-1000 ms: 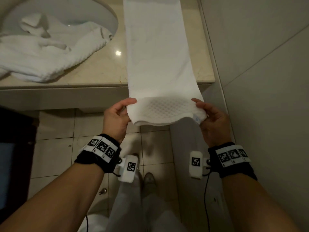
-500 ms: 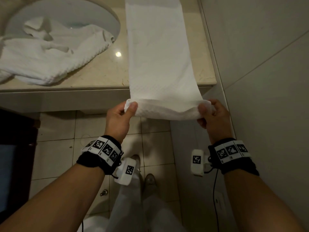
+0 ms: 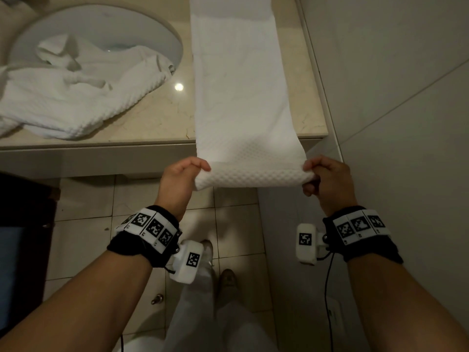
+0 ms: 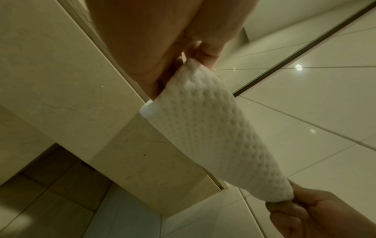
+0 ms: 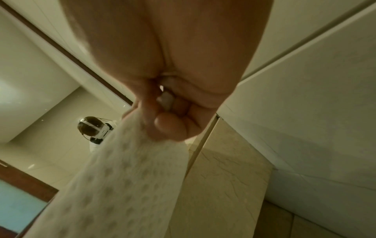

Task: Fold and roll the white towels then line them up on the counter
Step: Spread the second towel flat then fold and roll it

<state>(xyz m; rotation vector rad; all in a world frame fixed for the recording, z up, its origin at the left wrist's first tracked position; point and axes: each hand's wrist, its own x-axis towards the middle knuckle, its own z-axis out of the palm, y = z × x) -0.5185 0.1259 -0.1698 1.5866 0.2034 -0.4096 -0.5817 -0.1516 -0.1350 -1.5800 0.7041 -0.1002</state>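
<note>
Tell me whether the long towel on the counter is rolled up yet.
Barely started. The long towel lies flat along the counter; only its near end is curled into a small roll, gripped by the left hand and right hand.

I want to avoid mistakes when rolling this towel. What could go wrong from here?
The rolled end of the towel hangs off the counter edge, held only by the left hand and right hand; a loose grip may let it unroll. Uneven turning could make the roll crooked. It might also brush the crumpled towel.

Dim, warm indoor light; a ceiling lamp glares off the counter [image 3: 152, 118] (wrist views blurred, edges warped).
</note>
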